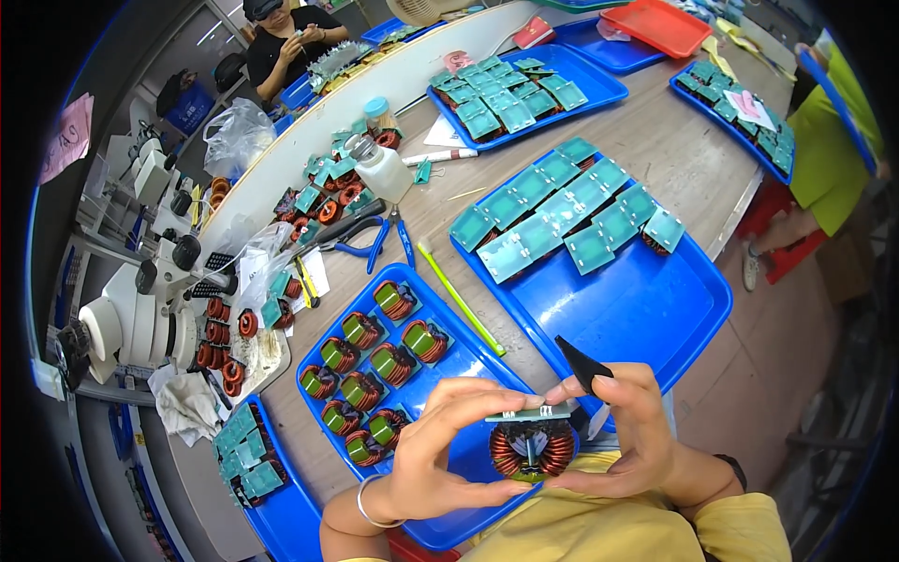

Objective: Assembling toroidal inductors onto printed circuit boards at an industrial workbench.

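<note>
1. Left hand: grip clamped on a copper-wound coil, thumb under it, fingers curled over the top near edge of its green board.
2. Right hand: grip also closed on the same coil from the opposite side, fingertips on the board's end, thumb low on the winding. Black tweezers are tucked in this hand as well, tips pointing up and away from the grip.
3. The coil sits between the two grips, held off the counter, board on top, windings hanging below, close to the person's yellow shirt.
4. Just beyond the left grip: a small blue tray with a dozen or so coils lying on their sides, green cores showing.
5. Beyond the right grip: a large blue tray; its far half holds a row of coils with boards facing up, the near half bare blue.
6. Between the two trays: a yellow-green stick lying slantwise on the counter.
7. Farther out from the left grip: blue-handled pliers, a white squeeze bottle, loose coils, a microscope at the counter's edge.
8. Other people sit at the far end and at the right side.
</note>
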A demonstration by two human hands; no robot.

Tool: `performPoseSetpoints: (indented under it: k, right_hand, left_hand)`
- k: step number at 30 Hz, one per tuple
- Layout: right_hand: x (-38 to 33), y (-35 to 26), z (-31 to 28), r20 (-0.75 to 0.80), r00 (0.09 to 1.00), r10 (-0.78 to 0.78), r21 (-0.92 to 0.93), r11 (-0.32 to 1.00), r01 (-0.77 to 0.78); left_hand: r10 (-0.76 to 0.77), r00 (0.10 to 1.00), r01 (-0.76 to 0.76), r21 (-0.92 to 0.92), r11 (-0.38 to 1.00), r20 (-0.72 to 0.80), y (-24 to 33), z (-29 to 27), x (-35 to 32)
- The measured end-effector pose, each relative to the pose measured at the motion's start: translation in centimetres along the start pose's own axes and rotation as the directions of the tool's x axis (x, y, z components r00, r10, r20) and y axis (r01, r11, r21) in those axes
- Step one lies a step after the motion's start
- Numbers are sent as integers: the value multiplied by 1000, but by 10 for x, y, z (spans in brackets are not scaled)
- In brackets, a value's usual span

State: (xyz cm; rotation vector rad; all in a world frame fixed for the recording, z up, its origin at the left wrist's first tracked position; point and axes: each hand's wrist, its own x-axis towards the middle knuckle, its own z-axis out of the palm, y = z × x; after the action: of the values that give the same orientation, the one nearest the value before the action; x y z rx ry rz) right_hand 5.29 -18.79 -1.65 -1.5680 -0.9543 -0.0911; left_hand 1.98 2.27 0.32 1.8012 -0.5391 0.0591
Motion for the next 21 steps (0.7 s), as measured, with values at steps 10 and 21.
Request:
performPoseSetpoints:
  k: [10,21]
  right_hand:
    - [-2,-1,2,-114,990,-88,-60,995,81]
    - [-4,-1,9,-275,949,-155,27,985,168]
  left_hand:
    - [-178,984,167,-352,921,1,5,9,0]
    - [-101,988,131,-293,947,115,3,3,2]
